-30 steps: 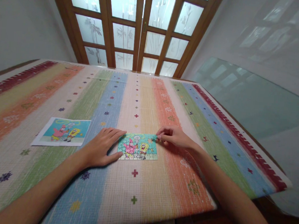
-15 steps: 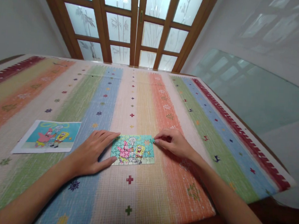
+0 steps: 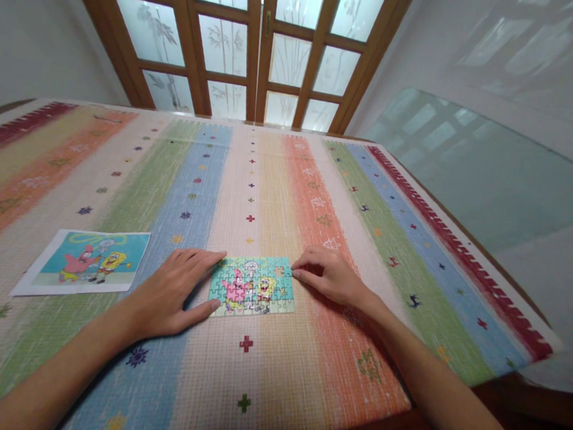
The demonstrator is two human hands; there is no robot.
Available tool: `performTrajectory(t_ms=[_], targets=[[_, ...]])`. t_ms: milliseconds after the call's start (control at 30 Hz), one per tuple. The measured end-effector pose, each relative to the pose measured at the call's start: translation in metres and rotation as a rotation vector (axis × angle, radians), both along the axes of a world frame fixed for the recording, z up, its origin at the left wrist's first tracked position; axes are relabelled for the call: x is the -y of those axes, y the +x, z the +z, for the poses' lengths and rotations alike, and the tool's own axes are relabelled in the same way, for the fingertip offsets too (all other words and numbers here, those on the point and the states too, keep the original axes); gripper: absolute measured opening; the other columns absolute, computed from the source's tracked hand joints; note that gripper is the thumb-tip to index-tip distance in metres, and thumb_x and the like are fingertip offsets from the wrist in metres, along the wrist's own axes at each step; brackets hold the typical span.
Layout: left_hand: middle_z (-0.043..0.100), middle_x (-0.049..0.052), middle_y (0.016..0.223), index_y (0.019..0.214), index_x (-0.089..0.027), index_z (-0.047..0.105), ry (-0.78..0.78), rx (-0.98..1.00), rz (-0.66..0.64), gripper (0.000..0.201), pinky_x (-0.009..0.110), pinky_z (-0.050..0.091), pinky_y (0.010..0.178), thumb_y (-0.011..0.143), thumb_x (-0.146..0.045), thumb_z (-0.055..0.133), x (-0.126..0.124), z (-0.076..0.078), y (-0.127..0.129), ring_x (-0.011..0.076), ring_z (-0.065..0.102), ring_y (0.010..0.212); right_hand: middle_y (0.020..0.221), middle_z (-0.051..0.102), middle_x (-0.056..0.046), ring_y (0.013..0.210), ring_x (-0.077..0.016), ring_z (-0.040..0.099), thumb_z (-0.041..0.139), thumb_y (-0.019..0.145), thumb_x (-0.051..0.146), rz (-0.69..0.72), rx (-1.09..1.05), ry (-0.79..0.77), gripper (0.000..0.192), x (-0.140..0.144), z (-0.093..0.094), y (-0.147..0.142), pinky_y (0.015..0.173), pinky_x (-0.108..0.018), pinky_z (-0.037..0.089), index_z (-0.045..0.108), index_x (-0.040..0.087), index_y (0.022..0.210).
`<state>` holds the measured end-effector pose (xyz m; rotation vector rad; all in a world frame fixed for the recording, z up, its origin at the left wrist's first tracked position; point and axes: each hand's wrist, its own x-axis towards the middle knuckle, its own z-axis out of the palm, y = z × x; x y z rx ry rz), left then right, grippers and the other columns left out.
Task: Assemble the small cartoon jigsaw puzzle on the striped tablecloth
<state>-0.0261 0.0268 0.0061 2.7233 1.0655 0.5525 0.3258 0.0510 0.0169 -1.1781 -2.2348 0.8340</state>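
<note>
A small jigsaw puzzle with pink, yellow and teal cartoon figures lies flat on the striped tablecloth. At its left side, my left hand is open; the outstretched fingers reach its top left corner and the thumb touches its lower left edge. My right hand is at the upper right edge, thumb and forefinger pinched on a teal jigsaw piece, which is mostly hidden by the fingertips. An orange-brown patch shows near the puzzle's upper right.
Left of my left hand lies a printed picture sheet of the same cartoon scene. The tablecloth has coloured stripes and small motifs. Beyond the table's far edge stand wood-framed glass doors. A glass panel is on the right.
The teal piece, which stuck out at the right edge, now sits closer in line with the puzzle, my right fingertips still at it. The whole view has shifted slightly.
</note>
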Motion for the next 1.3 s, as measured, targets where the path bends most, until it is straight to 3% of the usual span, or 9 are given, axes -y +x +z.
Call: performTrajectory(t_ms=[433, 1000, 1300], targets=[[0.06, 0.012, 0.134, 0.15, -0.024, 0.034, 0.002, 0.01, 0.004, 0.062, 0.05, 0.042, 0.104, 0.096, -0.047, 0.054, 0.0002, -0.0018, -0.0007, 0.0335, 0.056, 0.117, 0.08, 0.066, -0.003, 0.072, -0.0162, 0.056, 0.065, 0.091, 0.026, 0.02, 0.033, -0.031, 0.009, 0.0016, 0.0025, 0.0022, 0.07, -0.033, 0.044, 0.072, 0.023, 0.085], [0.061, 0.013, 0.134, 0.149, -0.022, 0.037, 0.013, 0.003, -0.003, 0.06, 0.049, 0.043, 0.103, 0.097, -0.046, 0.054, 0.0003, 0.0012, 0.0003, 0.0334, 0.057, 0.117, 0.085, 0.07, -0.005, 0.08, -0.0195, 0.063, 0.067, 0.091, 0.025, 0.012, 0.066, -0.04, 0.01, 0.0004, 0.0025, 0.002, 0.078, -0.037, 0.047, 0.075, 0.025, 0.085], [0.06, 0.013, 0.133, 0.149, -0.022, 0.035, 0.025, -0.008, -0.019, 0.059, 0.049, 0.044, 0.101, 0.098, -0.046, 0.053, -0.0001, 0.0023, 0.0011, 0.0328, 0.057, 0.116, 0.082, 0.068, -0.004, 0.076, -0.0184, 0.06, 0.068, 0.089, 0.025, 0.005, 0.087, -0.027, 0.009, -0.0007, 0.0025, 0.0024, 0.073, -0.035, 0.046, 0.075, 0.025, 0.084]])
